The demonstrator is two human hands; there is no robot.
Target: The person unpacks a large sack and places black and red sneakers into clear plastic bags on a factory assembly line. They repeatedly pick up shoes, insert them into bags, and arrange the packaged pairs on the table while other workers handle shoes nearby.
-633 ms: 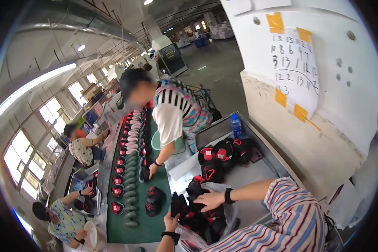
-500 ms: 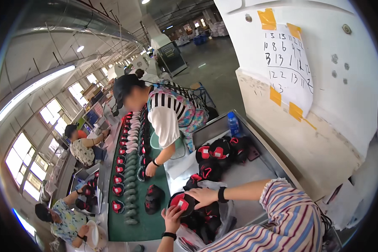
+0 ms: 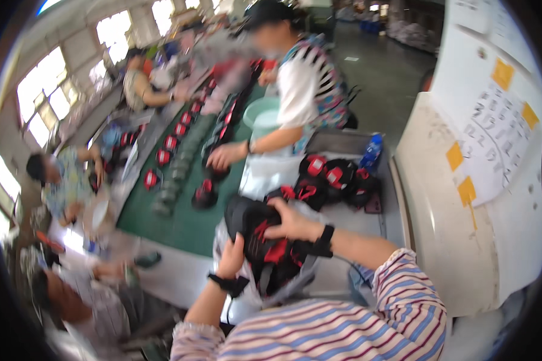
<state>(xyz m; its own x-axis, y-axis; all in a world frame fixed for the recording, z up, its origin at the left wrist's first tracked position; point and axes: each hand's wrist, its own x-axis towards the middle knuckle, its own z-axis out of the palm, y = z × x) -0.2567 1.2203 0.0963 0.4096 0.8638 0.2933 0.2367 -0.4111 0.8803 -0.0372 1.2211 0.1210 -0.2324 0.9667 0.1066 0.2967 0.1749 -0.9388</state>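
Observation:
Between both hands I hold a black shoe upper [image 3: 246,215] with red trim, its dark outer side facing up. My left hand [image 3: 230,257] grips its near left edge with the thumb on top. My right hand [image 3: 290,221] is closed on the right side, fingers partly hidden behind the upper. Right below is a translucent plastic bag [image 3: 307,275] holding more black-and-red uppers [image 3: 277,268]. A pile of similar uppers [image 3: 331,177] lies beyond, on the metal tray. One upper [image 3: 204,195] rests on the green belt, left of my hands.
Rows of red-and-black pieces [image 3: 162,157] and grey-green rounded pieces [image 3: 173,175] line the green belt [image 3: 140,222]. Across it, a co-worker's hand [image 3: 226,157] reaches onto pieces. A blue bottle [image 3: 371,151] stands in the tray's far corner. Other people sit left; a white panel [image 3: 464,240] rises right.
The upper has turned from its red inside with a white label to its dark outer side. My view has shifted, bringing another person into the lower left.

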